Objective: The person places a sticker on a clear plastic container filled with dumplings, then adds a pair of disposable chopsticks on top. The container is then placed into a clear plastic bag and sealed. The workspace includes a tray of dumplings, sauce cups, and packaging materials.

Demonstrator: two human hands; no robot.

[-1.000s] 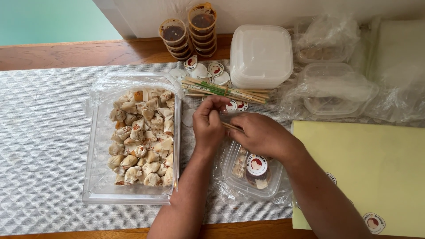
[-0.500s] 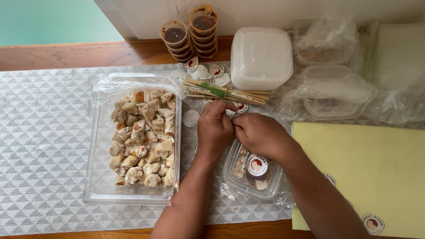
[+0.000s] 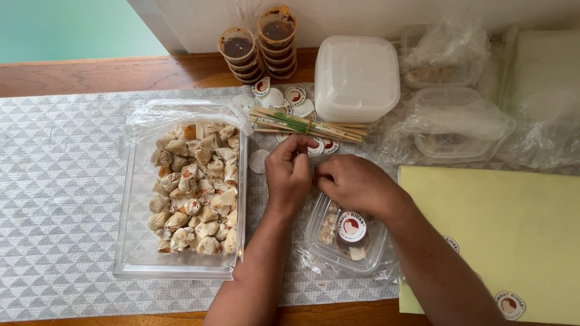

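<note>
Two hands: left hand (image 3: 289, 172), right hand (image 3: 353, 181). One large clear tray of dumplings (image 3: 190, 187). One small lidded box (image 3: 345, 238). Two stacks of sauce cups (image 3: 238, 53) (image 3: 278, 39). One bundle of chopsticks (image 3: 305, 125). One stack of white containers (image 3: 356, 75). One yellow sheet (image 3: 513, 229).

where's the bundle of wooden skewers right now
In the head view, the bundle of wooden skewers lies on the table runner just beyond both hands, between the tray of dumplings and the stack of white containers.

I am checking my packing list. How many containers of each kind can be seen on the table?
Large clear tray of dumplings: 1
Small clear lidded box with round sticker: 1
Stack of white lidded boxes: 1
Stacks of sauce cups: 2
Total: 5
</note>
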